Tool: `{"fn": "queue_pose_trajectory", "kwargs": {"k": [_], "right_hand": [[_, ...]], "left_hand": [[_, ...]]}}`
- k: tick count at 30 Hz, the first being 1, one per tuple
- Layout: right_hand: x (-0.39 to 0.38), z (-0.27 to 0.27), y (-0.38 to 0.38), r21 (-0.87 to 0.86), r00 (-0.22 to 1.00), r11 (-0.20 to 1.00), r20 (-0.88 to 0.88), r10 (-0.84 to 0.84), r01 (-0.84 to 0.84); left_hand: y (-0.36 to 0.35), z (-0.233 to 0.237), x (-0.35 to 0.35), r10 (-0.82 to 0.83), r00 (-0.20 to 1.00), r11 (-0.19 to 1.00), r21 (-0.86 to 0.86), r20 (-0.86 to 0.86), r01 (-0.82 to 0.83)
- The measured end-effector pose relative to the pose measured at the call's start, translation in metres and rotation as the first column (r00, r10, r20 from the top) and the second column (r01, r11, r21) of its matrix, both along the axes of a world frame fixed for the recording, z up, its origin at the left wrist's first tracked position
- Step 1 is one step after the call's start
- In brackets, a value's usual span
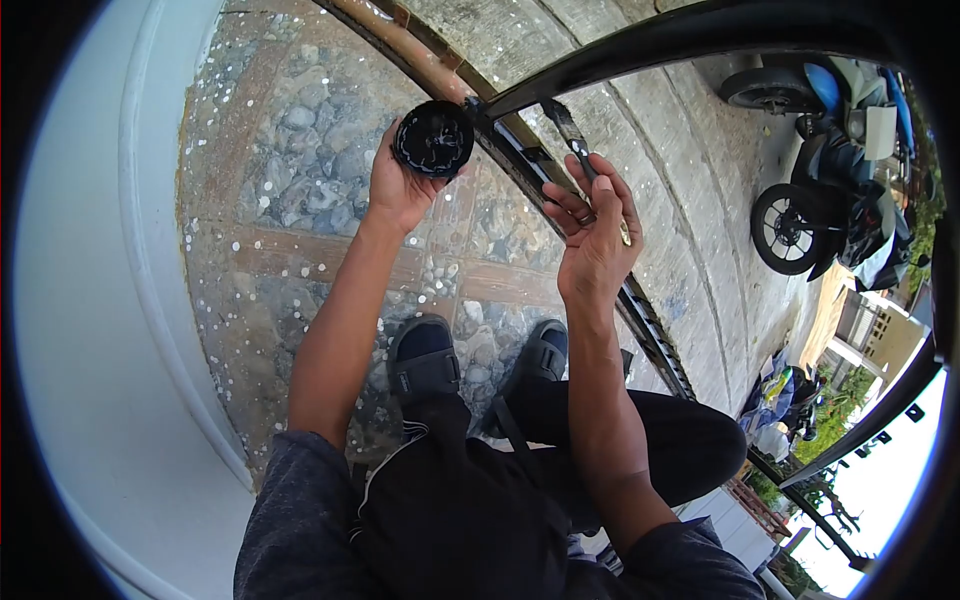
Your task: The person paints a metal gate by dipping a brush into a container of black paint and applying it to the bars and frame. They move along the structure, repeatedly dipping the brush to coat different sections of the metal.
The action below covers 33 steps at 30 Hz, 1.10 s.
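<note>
My left hand [402, 190] is wrapped round a small round container [433, 139] with glossy black paint inside, its open top facing me. Between the fingers and thumb of my right hand [603, 225] is a paintbrush [578, 142], its dark bristles pointing up and left beside a black metal bar [690, 45]. The brush lies to the right of the container, apart from it. Behind the brush runs a black metal rail [530, 160] with slots, crossing the ground diagonally.
A pale wall [80, 250] curves along the left. My sandalled feet [425, 360] rest on stone paving [300, 130] spotted with white. Beyond the rail, motorcycles [845, 215] stand on concrete [700, 270] at the right.
</note>
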State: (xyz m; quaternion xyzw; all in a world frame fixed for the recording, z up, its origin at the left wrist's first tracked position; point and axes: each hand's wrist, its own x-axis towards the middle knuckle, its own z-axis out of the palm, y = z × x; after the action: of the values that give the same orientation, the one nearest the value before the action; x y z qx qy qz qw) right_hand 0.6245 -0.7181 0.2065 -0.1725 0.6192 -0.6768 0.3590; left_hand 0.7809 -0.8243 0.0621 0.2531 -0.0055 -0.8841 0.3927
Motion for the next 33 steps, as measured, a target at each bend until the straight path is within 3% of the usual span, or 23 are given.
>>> {"fn": "queue_pose_trajectory", "kwargs": {"k": [4,10,15,19,24,30,32,33], "right_hand": [[0.003,-0.031,-0.018,0.154,1.0,0.988,0.004,-0.016,0.015],[0.012,0.017,-0.016,-0.016,0.978,1.0,-0.206,-0.027,0.024],[0.026,0.002,-0.012,0.132,0.952,0.988,-0.284,0.113,-0.078],[0.017,-0.003,-0.036,0.263,0.833,0.963,-0.519,0.192,-0.058],[0.011,0.026,-0.02,0.015,0.54,0.992,-0.838,0.081,-0.125],[0.012,0.009,-0.013,0.255,0.53,0.956,-0.796,0.291,-0.142],[0.012,-0.004,-0.022,0.375,0.48,0.912,-0.777,0.408,-0.169],[0.005,-0.023,-0.028,0.357,0.33,0.918,-0.857,0.395,-0.173]], "left_hand": [[0.005,0.001,0.016,0.025,1.0,1.0,-0.006,0.017,-0.025],[0.009,0.009,0.029,0.059,0.998,0.998,-0.011,0.002,-0.059],[0.01,0.014,0.032,0.073,0.997,0.997,-0.016,-0.009,-0.073],[0.014,0.025,0.039,0.078,0.997,0.996,-0.039,-0.006,-0.078],[0.019,0.025,0.053,0.115,0.993,0.992,-0.047,-0.041,-0.117],[0.023,0.03,0.066,0.143,0.989,0.987,-0.067,-0.032,-0.145],[0.024,0.034,0.071,0.157,0.987,0.984,-0.084,-0.026,-0.159],[0.025,0.033,0.074,0.164,0.986,0.981,-0.099,-0.033,-0.166]]}}
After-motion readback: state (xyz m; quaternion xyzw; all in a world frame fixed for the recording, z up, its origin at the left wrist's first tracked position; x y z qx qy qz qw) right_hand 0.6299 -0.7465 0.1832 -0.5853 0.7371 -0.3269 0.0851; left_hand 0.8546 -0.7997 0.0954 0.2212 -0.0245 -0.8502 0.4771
